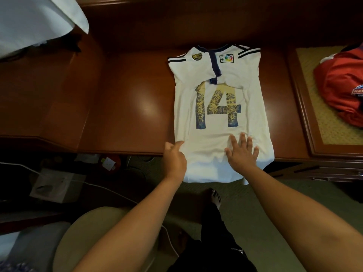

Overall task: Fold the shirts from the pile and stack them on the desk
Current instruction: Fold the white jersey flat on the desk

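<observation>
The white football jersey [220,107] lay back-up on the polished wooden desk [125,107], its cracked gold-and-blue number 14 showing, both sleeves already turned in across the shoulders so the two sleeve badges met near the collar. Its hem spilled over the desk's near edge and hung toward the floor. By my reading, the work stood at the midpoint of this shirt's fold: sides done, lengthwise fold not yet made.

The left hand [173,158] pinched the jersey's left edge near the desk's lip, thumb and forefinger closed on the cloth, the remaining fingers curled. The right hand [242,153] lay flat on the lower part of the jersey with its fingers spread, pressing the fabric down.

The next move probably called for both hands to take the hanging hem and carry it up toward the collar, keeping the folded sleeves from slipping (thin, slick jersey fabric tends to slide on a glossy top).

To the right, well apart, a red shirt [341,89] sat crumpled on a woven-topped side cabinet [314,118], likely the pile awaiting its turn. White bedding [37,20] intruded at the upper left. Below the desk were green carpet [255,209], a white cable [102,188], and a cushioned chair [88,238].
</observation>
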`<action>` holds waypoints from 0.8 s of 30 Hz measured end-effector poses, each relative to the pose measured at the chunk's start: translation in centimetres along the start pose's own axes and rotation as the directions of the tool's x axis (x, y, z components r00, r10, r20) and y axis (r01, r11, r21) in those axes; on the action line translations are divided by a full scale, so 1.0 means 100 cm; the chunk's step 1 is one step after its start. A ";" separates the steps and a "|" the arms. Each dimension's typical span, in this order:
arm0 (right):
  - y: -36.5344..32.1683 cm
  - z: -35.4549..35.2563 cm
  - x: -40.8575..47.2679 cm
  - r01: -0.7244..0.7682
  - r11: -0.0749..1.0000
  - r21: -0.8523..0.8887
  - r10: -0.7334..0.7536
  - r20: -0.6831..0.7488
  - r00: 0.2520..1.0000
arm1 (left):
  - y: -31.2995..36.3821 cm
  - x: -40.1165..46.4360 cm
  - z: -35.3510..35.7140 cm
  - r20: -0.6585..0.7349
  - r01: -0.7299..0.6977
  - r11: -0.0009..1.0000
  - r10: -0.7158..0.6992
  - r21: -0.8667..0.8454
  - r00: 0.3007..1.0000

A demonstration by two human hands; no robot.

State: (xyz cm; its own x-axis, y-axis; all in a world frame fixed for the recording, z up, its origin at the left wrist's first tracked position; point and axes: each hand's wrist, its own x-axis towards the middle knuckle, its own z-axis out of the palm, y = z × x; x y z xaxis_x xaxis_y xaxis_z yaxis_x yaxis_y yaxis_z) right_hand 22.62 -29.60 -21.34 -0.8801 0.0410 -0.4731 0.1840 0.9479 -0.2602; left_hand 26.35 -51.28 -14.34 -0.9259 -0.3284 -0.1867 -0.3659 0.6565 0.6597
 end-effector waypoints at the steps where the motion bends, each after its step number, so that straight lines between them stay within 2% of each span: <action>1: 0.000 -0.001 0.000 0.001 1.000 -0.002 -0.001 0.007 1.000 | 0.004 -0.005 0.007 0.061 -0.036 0.998 0.034 0.042 0.998; 3: 0.001 -0.003 0.000 0.006 1.000 -0.008 -0.005 0.020 1.000 | 0.010 -0.016 0.023 0.263 -0.163 0.958 0.099 0.236 0.960; 5: 0.002 -0.006 0.001 0.009 1.000 -0.015 -0.009 0.038 0.999 | 0.011 -0.024 0.038 0.500 -0.286 0.900 0.091 0.329 0.861; 7: 0.004 -0.007 0.002 0.015 0.999 -0.030 -0.014 0.054 0.998 | 0.006 -0.029 0.046 0.678 -0.289 0.917 0.029 0.274 0.735; 9: 0.005 -0.009 0.002 0.027 0.999 -0.042 -0.025 0.058 0.998 | -0.002 -0.029 0.046 0.764 -0.178 0.967 -0.024 0.181 0.645; 10: 0.005 -0.011 0.002 0.032 0.999 -0.041 -0.030 0.060 0.998 | -0.007 -0.029 0.045 0.768 -0.102 0.984 -0.050 0.149 0.638; 11: 0.005 -0.013 0.001 0.035 0.999 -0.032 -0.033 0.062 0.998 | -0.012 -0.028 0.043 0.747 -0.015 0.992 -0.085 0.126 0.660; 13: 0.005 -0.015 -0.001 0.038 0.999 0.003 -0.038 0.037 0.999 | -0.024 -0.023 0.041 0.651 0.180 0.981 -0.181 0.069 0.737; 15: 0.007 -0.015 -0.007 0.059 0.996 0.071 -0.052 -0.103 0.993 | -0.037 -0.017 0.038 0.539 0.344 0.939 -0.292 0.003 0.790; 17: 0.012 -0.014 -0.017 0.117 0.963 0.244 -0.041 -0.297 0.954 | -0.049 -0.008 0.036 0.450 0.431 0.902 -0.369 -0.038 0.813; 19: 0.024 -0.011 -0.032 0.107 0.857 0.504 0.105 -0.373 0.922 | -0.054 0.001 0.036 0.403 0.470 0.881 -0.412 -0.052 0.817; 20: 0.031 -0.011 -0.038 0.033 0.769 0.638 0.240 -0.337 0.911 | -0.057 0.006 0.037 0.395 0.501 0.862 -0.435 -0.079 0.810; 22: 0.050 -0.006 -0.042 -0.148 0.487 0.861 0.536 -0.161 0.829 | -0.060 0.016 0.041 0.404 0.567 0.810 -0.472 -0.153 0.783; 24: 0.069 0.001 -0.040 -0.272 0.207 0.940 0.715 0.045 0.697 | -0.060 0.021 0.046 0.435 0.618 0.759 -0.495 -0.204 0.752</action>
State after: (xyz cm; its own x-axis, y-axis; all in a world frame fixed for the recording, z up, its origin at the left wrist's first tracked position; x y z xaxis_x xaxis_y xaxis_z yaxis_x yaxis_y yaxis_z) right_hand 27.45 -23.27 -21.35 -0.4625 0.6925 -0.5537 0.6889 -0.1124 -0.7161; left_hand 26.19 -52.81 -22.04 -0.5560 -0.2763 -0.7839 -0.8308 0.1569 0.5340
